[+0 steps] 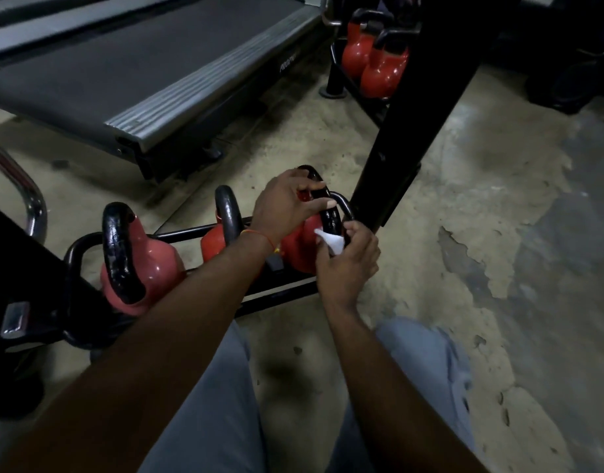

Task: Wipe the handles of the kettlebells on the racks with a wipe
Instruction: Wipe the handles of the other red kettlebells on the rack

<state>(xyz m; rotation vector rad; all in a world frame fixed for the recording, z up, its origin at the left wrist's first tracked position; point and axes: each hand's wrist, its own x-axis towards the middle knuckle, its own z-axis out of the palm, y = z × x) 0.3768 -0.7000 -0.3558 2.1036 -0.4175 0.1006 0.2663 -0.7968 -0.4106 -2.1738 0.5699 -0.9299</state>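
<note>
On the low rack (276,292), our left hand (287,203) grips the handle (329,218) of the end kettlebell (299,249). Our right hand (348,268) pinches the wipe (331,242) against that handle.

Dim, murky; soft blur; wide-angle edge warp

red wrist thread (259,235), grey-blue trousers (205,404)

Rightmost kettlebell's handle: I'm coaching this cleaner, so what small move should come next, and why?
Probably slide the wipe up along the handle. The right hand holds it only against the handle's lower part, while the left hand grips the top, steadying the kettlebell.
</note>
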